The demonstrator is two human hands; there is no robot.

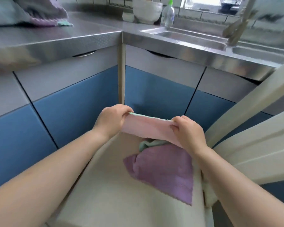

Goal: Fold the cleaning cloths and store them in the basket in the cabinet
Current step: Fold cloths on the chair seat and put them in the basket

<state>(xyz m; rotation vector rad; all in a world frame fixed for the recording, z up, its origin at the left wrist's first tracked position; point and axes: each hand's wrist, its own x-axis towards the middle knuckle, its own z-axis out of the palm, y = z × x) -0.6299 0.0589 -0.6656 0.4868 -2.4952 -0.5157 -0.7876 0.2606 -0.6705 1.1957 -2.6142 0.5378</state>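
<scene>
A pink cleaning cloth (146, 126) is stretched between both hands above a cream chair seat (115, 190). My left hand (111, 119) pinches its left end and my right hand (188, 131) pinches its right end. A thin green edge shows along the cloth's top. Below it on the seat lie a purple cloth (164, 174) and a crumpled green cloth (146, 144), partly hidden by the pink one. More cloths (39, 15) are piled on the steel counter at the far left. No basket is in view.
Closed blue and grey cabinet doors (75, 102) run under the steel counter (82, 36). A sink (192, 38) with a tap, white bowls (147, 11) and a clear bottle (167, 15) sit at the back right. The chair's backrest (252, 128) stands at right.
</scene>
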